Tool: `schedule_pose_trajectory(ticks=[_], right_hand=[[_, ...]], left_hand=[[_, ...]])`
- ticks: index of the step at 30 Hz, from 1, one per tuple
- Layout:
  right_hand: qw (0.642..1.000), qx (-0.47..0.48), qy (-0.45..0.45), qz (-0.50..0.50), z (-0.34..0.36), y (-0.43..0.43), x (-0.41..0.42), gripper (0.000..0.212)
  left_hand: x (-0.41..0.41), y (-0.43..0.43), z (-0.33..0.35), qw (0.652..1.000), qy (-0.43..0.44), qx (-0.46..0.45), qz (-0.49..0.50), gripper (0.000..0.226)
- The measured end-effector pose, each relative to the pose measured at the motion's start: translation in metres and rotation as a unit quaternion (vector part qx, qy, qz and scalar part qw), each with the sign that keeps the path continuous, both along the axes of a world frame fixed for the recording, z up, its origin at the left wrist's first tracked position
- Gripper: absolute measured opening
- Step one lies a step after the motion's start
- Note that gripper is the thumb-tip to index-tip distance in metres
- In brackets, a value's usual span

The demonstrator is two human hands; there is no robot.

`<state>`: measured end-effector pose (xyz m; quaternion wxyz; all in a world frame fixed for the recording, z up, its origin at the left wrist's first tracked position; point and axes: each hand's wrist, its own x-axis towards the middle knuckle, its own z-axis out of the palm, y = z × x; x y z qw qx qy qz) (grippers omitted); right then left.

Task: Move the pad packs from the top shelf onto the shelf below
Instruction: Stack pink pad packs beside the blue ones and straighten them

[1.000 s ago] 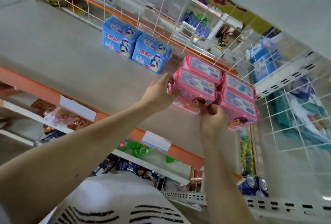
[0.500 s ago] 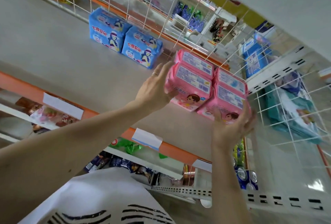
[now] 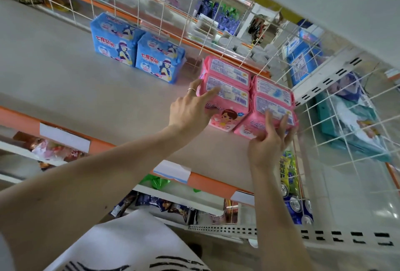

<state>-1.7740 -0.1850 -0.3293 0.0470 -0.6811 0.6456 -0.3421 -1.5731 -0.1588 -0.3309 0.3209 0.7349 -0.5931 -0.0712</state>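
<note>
Gripping the front right pink pack (image 3: 257, 126), her right hand (image 3: 267, 146) pinches soft, light wrapping; left hand (image 3: 190, 111) rests spread against its neighbour (image 3: 225, 106) near the shelf (image 3: 86, 89) corner.

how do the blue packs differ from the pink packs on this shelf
The two blue plastic pad packs stand untouched, further left; the four pink plastic pad packs sit by the right wire mesh, touched by the left hand and right hand. Blue show a hatted figure, pink a cartoon child. Both stand upright.

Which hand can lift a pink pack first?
Probably the right hand: its fingers already wrap the front right pink pack. The left hand only rests open against the left pink pack.
</note>
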Motion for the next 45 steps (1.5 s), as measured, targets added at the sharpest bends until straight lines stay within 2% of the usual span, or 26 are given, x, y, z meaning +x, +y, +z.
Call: schedule_pose_trajectory(ticks=[8, 11, 13, 16, 20, 29, 33, 38, 42, 45], right_hand=[[0.999, 0.020, 0.020, 0.020, 0.005, 0.003, -0.003, 0.065], [1.000, 0.012, -0.007, 0.011, 0.005, 0.008, -0.008, 0.069], [1.000, -0.003, -0.020, -0.004, 0.005, 0.013, -0.010, 0.067], [0.999, -0.018, -0.006, 0.039, -0.001, 0.019, -0.011, 0.060], [0.997, 0.025, -0.013, 0.066, -0.007, 0.018, -0.012, 0.070], [0.993, 0.094, 0.031, 0.070, 0.004, 0.013, -0.015, 0.074], [0.989, 0.126, 0.047, 0.066, 0.011, 0.016, -0.019, 0.078], [0.986, 0.148, 0.041, 0.062, 0.026, 0.026, -0.016, 0.075], [0.987, 0.119, 0.054, 0.097, 0.038, 0.045, 0.006, 0.077], [0.988, 0.101, 0.030, 0.110, 0.043, 0.060, 0.030, 0.077]], left_hand=[[-0.004, 0.000, -0.010, 0.999, -0.031, 0.006, 0.003, 0.064], [-0.001, 0.000, -0.011, 0.999, -0.033, 0.001, 0.000, 0.065], [-0.001, 0.001, -0.012, 0.999, -0.038, 0.000, -0.002, 0.064], [-0.001, 0.003, -0.008, 1.000, -0.024, -0.002, 0.006, 0.061], [-0.004, 0.002, -0.005, 0.999, -0.025, 0.017, 0.018, 0.072], [-0.007, -0.014, -0.007, 0.999, -0.029, 0.013, 0.033, 0.072], [-0.004, -0.005, -0.005, 1.000, -0.029, 0.010, 0.006, 0.071], [0.023, 0.009, -0.002, 0.986, -0.144, -0.017, -0.083, 0.072], [0.036, 0.023, -0.003, 0.988, -0.131, -0.045, -0.064, 0.082], [0.041, 0.040, 0.002, 0.986, -0.093, -0.088, -0.104, 0.080]])
